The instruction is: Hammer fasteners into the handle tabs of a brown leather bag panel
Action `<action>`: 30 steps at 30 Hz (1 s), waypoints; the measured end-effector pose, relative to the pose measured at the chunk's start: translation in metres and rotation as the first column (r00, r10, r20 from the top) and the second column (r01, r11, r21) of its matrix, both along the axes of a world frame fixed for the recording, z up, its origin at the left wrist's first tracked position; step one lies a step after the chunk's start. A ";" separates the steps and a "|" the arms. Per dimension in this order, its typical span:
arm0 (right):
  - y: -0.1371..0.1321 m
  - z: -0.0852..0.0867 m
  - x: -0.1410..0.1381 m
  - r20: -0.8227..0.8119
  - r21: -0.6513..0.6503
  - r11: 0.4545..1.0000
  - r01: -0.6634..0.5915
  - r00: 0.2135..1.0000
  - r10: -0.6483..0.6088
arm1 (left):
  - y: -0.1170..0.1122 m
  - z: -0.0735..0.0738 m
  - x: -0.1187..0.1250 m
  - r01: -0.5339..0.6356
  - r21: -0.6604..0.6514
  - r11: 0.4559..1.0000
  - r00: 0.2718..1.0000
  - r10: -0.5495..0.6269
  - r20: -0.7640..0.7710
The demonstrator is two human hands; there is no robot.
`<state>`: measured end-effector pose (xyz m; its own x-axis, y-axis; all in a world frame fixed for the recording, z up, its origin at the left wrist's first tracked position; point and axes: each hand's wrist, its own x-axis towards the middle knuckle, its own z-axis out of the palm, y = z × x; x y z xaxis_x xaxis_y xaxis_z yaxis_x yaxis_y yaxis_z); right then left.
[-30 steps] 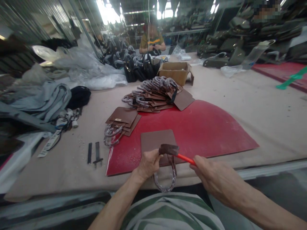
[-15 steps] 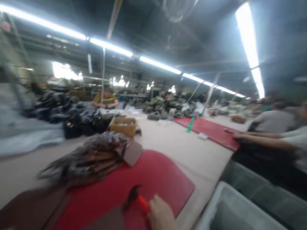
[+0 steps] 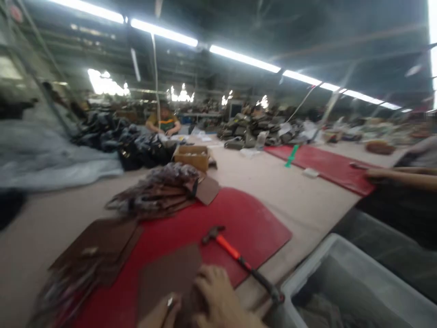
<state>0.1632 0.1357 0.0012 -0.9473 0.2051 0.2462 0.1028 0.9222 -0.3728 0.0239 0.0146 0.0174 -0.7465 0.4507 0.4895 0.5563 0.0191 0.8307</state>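
At the bottom of the view, my right hand (image 3: 218, 294) curls over a dark brown piece (image 3: 191, 307) of leather-like material, its fingers bent around the edge. Opposite it, my left hand (image 3: 160, 313) grips the same piece; a small shiny spot shows at its fingers. Beneath them a flat brown panel (image 3: 170, 269) lies on the red mat (image 3: 246, 214). A claw hammer (image 3: 228, 246) with an orange and black handle rests on the mat, apart from my hands, its handle end reaching past the table edge.
Brown pieces (image 3: 102, 241) lie left on the table, with a crumpled brown pile (image 3: 157, 189) behind. A cardboard box (image 3: 191, 157) stands farther back. A grey plastic bin (image 3: 337, 246) sits at right. Another person's hand (image 3: 375, 174) is over a second red mat (image 3: 327, 166).
My right hand has let go of the hammer, which now lies on the red mat. My left hand has come into view, and both hands are on the brown piece. The view has shifted.
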 end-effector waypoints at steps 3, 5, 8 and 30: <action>-0.023 -0.007 0.000 0.019 -0.105 0.994 -0.005 1.000 0.007 | -0.063 -0.019 0.021 -0.033 -0.167 0.985 0.962 0.077 0.264; -0.020 -0.010 -0.003 0.026 -0.104 0.994 -0.019 0.999 0.022 | -0.074 -0.025 0.019 -0.025 -0.139 0.990 0.909 0.081 0.410; -0.014 -0.012 -0.005 0.027 -0.080 0.996 -0.027 0.999 0.030 | -0.082 -0.028 0.008 -0.100 -0.105 0.989 0.879 0.137 0.457; -0.042 -0.008 0.017 0.090 0.112 0.965 0.237 0.965 -0.247 | -0.149 -0.029 -0.043 -0.275 -0.270 0.923 0.818 0.372 0.439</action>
<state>0.1802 0.0933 -0.0071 -0.8936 0.4105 0.1816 0.3601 0.8971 -0.2561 -0.0194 -0.1345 -0.0120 -0.9819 0.1872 -0.0294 0.0302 0.3077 0.9510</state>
